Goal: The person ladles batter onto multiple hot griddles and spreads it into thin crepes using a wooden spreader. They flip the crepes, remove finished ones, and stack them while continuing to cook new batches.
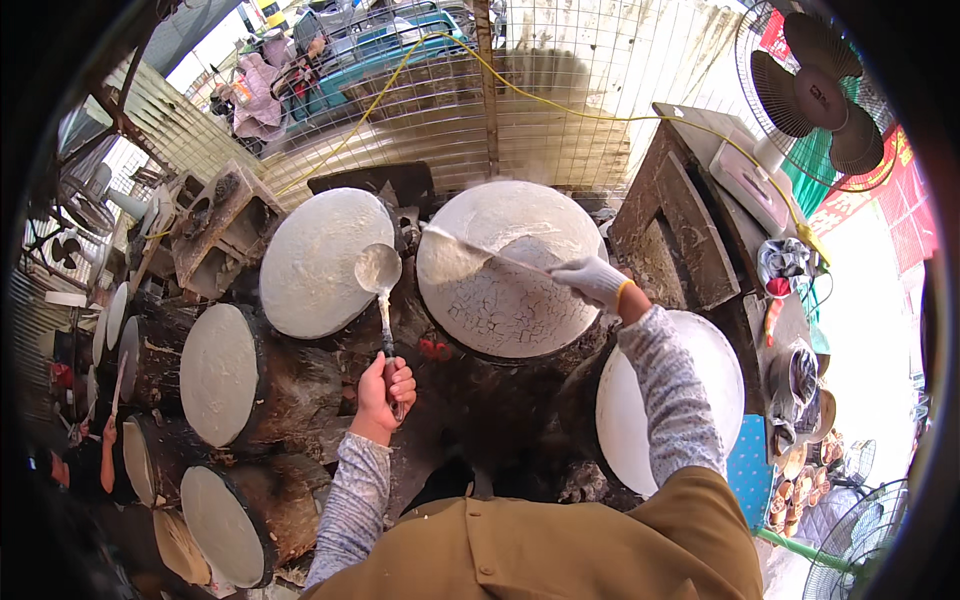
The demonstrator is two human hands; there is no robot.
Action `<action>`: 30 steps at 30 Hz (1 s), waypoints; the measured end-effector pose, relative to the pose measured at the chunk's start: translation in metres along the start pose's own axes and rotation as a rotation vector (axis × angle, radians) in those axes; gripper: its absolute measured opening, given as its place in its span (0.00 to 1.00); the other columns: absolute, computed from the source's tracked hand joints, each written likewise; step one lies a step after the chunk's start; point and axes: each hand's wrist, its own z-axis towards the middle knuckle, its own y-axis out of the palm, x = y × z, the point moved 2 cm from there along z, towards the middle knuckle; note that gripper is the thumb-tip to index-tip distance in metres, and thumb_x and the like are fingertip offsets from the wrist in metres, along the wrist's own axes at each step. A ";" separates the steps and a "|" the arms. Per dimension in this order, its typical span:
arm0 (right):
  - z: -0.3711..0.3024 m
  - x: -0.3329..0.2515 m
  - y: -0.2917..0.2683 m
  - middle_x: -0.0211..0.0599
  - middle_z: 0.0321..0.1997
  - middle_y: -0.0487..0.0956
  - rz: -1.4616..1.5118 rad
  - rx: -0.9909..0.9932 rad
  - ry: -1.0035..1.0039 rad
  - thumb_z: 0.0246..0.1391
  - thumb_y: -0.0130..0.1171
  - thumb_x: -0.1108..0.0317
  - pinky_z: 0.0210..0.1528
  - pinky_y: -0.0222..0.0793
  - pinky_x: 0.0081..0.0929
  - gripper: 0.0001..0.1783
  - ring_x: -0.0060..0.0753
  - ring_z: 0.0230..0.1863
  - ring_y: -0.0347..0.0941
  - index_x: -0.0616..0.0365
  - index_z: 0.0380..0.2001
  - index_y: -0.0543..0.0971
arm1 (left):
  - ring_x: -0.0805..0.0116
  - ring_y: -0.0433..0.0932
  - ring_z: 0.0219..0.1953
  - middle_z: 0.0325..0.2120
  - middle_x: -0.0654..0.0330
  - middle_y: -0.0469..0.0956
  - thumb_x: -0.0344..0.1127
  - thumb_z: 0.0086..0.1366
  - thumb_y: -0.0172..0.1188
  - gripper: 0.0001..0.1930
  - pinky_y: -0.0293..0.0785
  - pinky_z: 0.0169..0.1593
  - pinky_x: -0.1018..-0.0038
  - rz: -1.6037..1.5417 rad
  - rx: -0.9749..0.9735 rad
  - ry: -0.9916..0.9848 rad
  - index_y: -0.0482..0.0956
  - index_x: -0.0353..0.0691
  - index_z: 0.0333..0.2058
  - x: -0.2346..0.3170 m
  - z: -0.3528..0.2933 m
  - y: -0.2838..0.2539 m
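Brown cloth (570, 540) of the person's garment filled the lower edge, and beyond it the two hands were apart. Bare fingers of the left hand (385, 390) wrapped the handle of a ladle (378, 268), whose bowl overlapped the right side of a pale round disc (318, 260); whether it touched could not be told. The gloved right hand (592, 282) gripped one end of a long flat scraper (455, 252), which slanted across the left part of a second disc (515, 310), straight ahead. Pale coating (500, 210) covered that disc, cracked over the near part and smoother toward the far rim. To leave it even, the scraper seemed best kept nearly flat, with light, steady pressure and strokes following the round, since a dug-in edge might tear the surface. Holding the ladle outside the blade's sweep looked wise, as did keeping the right sleeve (675, 400) off the disc beneath it (630, 425).
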 end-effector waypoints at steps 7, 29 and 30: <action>-0.111 0.086 -0.026 0.22 0.15 0.69 0.225 0.301 0.067 0.57 0.60 0.57 0.13 0.52 0.15 0.22 0.12 0.11 0.58 0.52 0.53 0.80 | 0.75 0.61 0.15 0.16 0.67 0.63 0.56 0.73 0.42 0.21 0.57 0.19 0.77 0.366 0.247 0.081 0.69 0.47 0.30 -0.039 0.014 0.007; 0.004 -0.034 0.255 0.38 0.23 0.77 0.632 0.326 -0.211 0.62 0.51 0.60 0.24 0.70 0.32 0.15 0.33 0.20 0.75 0.64 0.33 0.73 | 0.75 0.60 0.14 0.17 0.67 0.62 0.56 0.73 0.41 0.21 0.57 0.18 0.78 0.486 -0.085 0.180 0.69 0.45 0.32 0.034 -0.065 0.032; 0.043 -0.014 0.282 0.35 0.21 0.75 0.538 0.373 -0.200 0.63 0.50 0.62 0.21 0.68 0.30 0.13 0.31 0.18 0.72 0.62 0.32 0.71 | 0.75 0.59 0.14 0.17 0.67 0.62 0.57 0.73 0.41 0.21 0.57 0.18 0.78 0.478 -0.105 0.162 0.69 0.45 0.32 0.038 -0.068 0.029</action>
